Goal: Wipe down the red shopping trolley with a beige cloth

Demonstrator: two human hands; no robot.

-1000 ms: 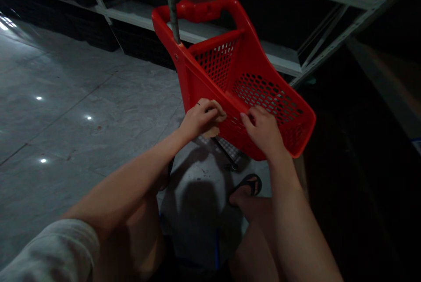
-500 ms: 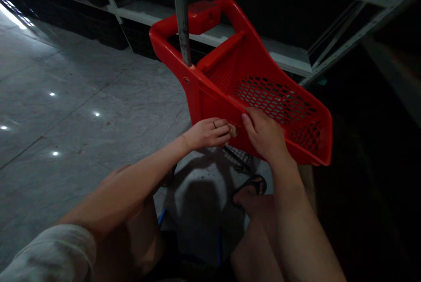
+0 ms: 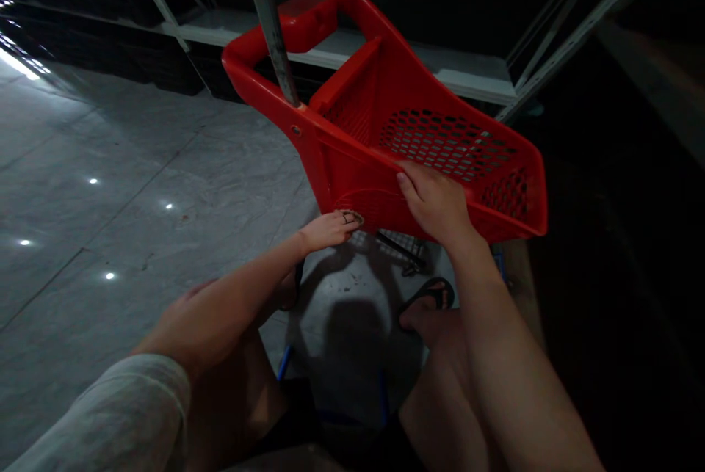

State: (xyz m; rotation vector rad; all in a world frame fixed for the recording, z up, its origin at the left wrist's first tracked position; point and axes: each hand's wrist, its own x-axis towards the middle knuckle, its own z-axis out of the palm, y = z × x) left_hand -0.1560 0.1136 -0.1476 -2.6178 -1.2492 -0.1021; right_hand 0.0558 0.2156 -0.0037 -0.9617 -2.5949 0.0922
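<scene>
A red plastic shopping basket (image 3: 440,142) with perforated walls hangs tilted in front of me, its handle end up at the back. A grey metal pole (image 3: 269,24) joins its left side. My right hand (image 3: 435,204) is closed over the basket's near rim. My left hand (image 3: 330,230) reaches under the basket's lower left corner, fingers curled against the underside with something small and pale at the fingertips that I cannot make out.
Grey tiled floor (image 3: 137,186) spreads to the left with light spots. White metal shelving (image 3: 468,83) runs behind the basket and along the dark right side. My knees and a sandalled foot (image 3: 427,303) are below, with a wire part (image 3: 405,252) on the floor.
The basket has tipped flatter and swung up and right. My left hand slid from the side wall down under the lower corner. My right hand kept its grip on the rim.
</scene>
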